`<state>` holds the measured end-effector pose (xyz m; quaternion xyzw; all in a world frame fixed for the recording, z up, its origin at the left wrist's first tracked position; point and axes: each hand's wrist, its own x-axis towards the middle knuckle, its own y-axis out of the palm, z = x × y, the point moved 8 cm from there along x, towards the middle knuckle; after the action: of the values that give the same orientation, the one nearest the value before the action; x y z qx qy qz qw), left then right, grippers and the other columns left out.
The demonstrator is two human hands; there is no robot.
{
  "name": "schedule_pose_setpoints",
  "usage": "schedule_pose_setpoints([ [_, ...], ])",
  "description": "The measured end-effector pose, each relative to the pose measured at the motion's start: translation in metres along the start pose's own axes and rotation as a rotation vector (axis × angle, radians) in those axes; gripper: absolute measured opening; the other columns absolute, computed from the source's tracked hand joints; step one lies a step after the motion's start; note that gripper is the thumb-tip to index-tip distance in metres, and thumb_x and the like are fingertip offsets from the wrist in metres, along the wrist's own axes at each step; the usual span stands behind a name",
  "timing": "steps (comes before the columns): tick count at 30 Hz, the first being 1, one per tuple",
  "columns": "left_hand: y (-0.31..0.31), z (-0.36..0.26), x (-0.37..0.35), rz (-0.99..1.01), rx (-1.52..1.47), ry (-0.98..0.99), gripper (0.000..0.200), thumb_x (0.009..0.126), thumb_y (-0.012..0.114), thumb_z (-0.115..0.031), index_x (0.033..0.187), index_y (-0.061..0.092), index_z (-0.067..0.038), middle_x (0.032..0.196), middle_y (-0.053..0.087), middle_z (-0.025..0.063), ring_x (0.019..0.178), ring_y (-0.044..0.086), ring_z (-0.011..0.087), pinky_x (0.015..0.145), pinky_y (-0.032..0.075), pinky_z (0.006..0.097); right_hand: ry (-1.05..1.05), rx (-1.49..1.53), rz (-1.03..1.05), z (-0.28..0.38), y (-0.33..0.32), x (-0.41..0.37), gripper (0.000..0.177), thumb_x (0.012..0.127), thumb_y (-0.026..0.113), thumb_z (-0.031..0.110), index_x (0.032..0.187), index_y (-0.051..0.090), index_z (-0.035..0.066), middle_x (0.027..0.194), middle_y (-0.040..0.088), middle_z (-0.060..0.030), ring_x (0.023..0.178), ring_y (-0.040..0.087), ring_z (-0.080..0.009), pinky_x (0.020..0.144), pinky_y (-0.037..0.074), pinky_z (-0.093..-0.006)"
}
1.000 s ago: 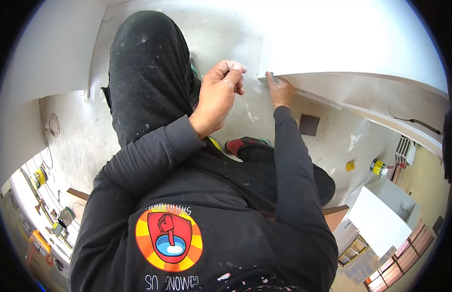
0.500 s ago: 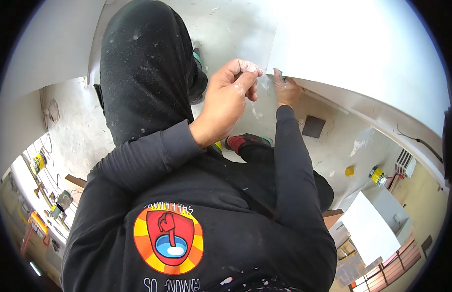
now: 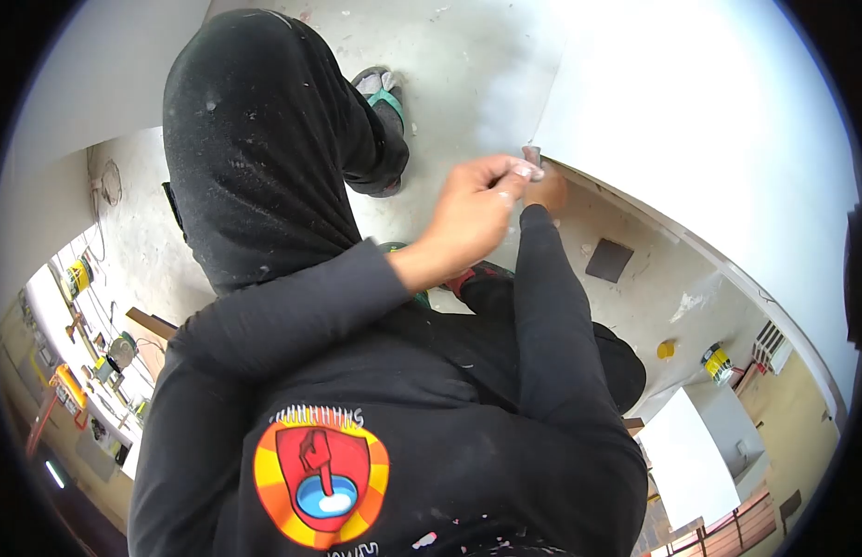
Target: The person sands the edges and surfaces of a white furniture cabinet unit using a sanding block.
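My left hand (image 3: 476, 212) is closed in a pinch, with white paste smeared on the thumb and fingertips. Those fingertips overlap my right hand (image 3: 548, 192), which is partly hidden behind them. A small grey-brown flat piece (image 3: 532, 154) sticks up from the right hand, at the corner of a large white panel (image 3: 691, 121). Whether the left fingers also pinch something, I cannot tell. Both hands are beside the panel's lower edge, over the floor.
A dark square sheet (image 3: 609, 261) lies on the paint-spotted floor (image 3: 459, 84). Farther right are a yellow cup-like container (image 3: 666, 349), a yellow-and-black bucket (image 3: 718, 364) and a white box-like unit (image 3: 695, 455). Tools and an orange object (image 3: 69, 388) are at the left.
My left hand has moved right and slightly down, coming up to the right hand. The right hand has shifted slightly, and the view has moved so that more of my foot shows.
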<state>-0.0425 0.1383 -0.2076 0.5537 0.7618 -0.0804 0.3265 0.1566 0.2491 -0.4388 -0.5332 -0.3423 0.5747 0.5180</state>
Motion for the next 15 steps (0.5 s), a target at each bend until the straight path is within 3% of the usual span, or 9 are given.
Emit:
schedule_pose_setpoints([
  [2, 0.014, 0.033, 0.023, -0.114, 0.132, 0.001, 0.036, 0.102, 0.055, -0.017, 0.131, 0.062, 0.003, 0.118, 0.066, 0.0135, 0.104, 0.063, 0.0238, 0.092, 0.048, 0.0341, -0.181, 0.222, 0.15, -0.008, 0.028, 0.005, 0.06, 0.088, 0.06, 0.065, 0.09, 0.079, 0.008, 0.094, 0.074, -0.0209, 0.088, 0.071, -0.0381, 0.074, 0.053, -0.0479],
  [3, 0.017, 0.053, 0.032, -0.201, 0.237, -0.056, 0.041, 0.101, 0.056, -0.023, 0.133, 0.061, 0.003, 0.126, 0.063, 0.0191, 0.112, 0.061, 0.0299, 0.098, 0.046, 0.0376, -0.211, 0.171, 0.255, 0.004, 0.016, 0.0, 0.049, 0.087, 0.066, 0.055, 0.097, 0.079, 0.009, 0.094, 0.073, -0.0218, 0.091, 0.071, -0.0395, 0.078, 0.054, -0.047],
  [4, 0.017, 0.067, 0.041, -0.291, 0.343, -0.106, 0.046, 0.1, 0.056, -0.028, 0.135, 0.06, 0.003, 0.133, 0.059, 0.0248, 0.12, 0.059, 0.0359, 0.103, 0.044, 0.0411, -0.213, 0.177, 0.247, 0.007, 0.004, 0.001, 0.049, 0.087, 0.066, 0.055, 0.097, 0.079, 0.009, 0.094, 0.073, -0.0218, 0.091, 0.071, -0.0395, 0.078, 0.054, -0.047],
  [5, 0.021, 0.075, 0.051, -0.288, 0.345, -0.099, 0.046, 0.1, 0.056, -0.028, 0.135, 0.06, 0.003, 0.133, 0.059, 0.0248, 0.12, 0.059, 0.0359, 0.103, 0.044, 0.0411, -0.304, 0.202, 0.326, 0.014, -0.001, 0.0, 0.044, 0.087, 0.068, 0.051, 0.095, 0.078, 0.008, 0.093, 0.072, -0.0226, 0.091, 0.07, -0.04, 0.078, 0.053, -0.0467],
  [7, 0.029, 0.105, 0.068, -0.178, 0.369, -0.293, 0.06, 0.101, 0.051, -0.033, 0.15, 0.042, -0.001, 0.139, 0.049, 0.0317, 0.131, 0.049, 0.0431, 0.111, 0.041, 0.0451, -0.397, 0.236, 0.398, 0.034, -0.024, -0.01, 0.039, 0.087, 0.07, 0.046, 0.092, 0.077, 0.008, 0.091, 0.072, -0.0234, 0.09, 0.069, -0.0406, 0.077, 0.053, -0.0465],
  [10, 0.055, 0.115, 0.073, -0.293, 0.353, -0.105, 0.067, 0.101, 0.049, -0.038, 0.152, 0.035, 0.004, 0.149, 0.04, 0.036, 0.14, 0.042, 0.045, 0.114, 0.038, 0.0463, -0.512, 0.253, 0.315, 0.051, -0.092, -0.032, 0.03, 0.089, 0.07, 0.033, 0.087, 0.072, 0.003, 0.09, 0.07, -0.0251, 0.088, 0.067, -0.0427, 0.075, 0.051, -0.0458],
  [12, 0.063, 0.119, 0.073, -0.273, 0.266, -0.115, 0.071, 0.101, 0.049, -0.039, 0.152, 0.031, 0.007, 0.149, 0.04, 0.0377, 0.14, 0.041, 0.0474, 0.113, 0.038, 0.0487, -0.531, 0.299, 0.327, 0.05, -0.113, -0.039, 0.027, 0.091, 0.068, 0.027, 0.087, 0.067, 0.0, 0.089, 0.068, -0.0251, 0.085, 0.064, -0.0442, 0.073, 0.05, -0.0465],
  [14, 0.069, 0.113, 0.074, -0.204, 0.165, -0.071, 0.07, 0.101, 0.05, -0.039, 0.152, 0.032, 0.005, 0.136, 0.053, 0.038, 0.129, 0.051, 0.0503, 0.109, 0.041, 0.0509, -0.578, 0.318, 0.301, 0.045, -0.127, -0.047, 0.027, 0.091, 0.068, 0.025, 0.094, 0.066, -0.001, 0.091, 0.067, -0.0258, 0.085, 0.063, -0.0456, 0.077, 0.051, -0.0467],
  [15, 0.067, 0.118, 0.079, -0.195, 0.159, -0.073, 0.07, 0.101, 0.05, -0.039, 0.152, 0.032, 0.005, 0.136, 0.053, 0.038, 0.129, 0.051, 0.0503, 0.109, 0.041, 0.0509, -0.653, 0.298, 0.403, 0.045, -0.127, -0.055, 0.025, 0.089, 0.069, 0.022, 0.097, 0.066, -0.002, 0.095, 0.068, -0.0248, 0.087, 0.065, -0.0418, 0.08, 0.051, -0.0446],
])
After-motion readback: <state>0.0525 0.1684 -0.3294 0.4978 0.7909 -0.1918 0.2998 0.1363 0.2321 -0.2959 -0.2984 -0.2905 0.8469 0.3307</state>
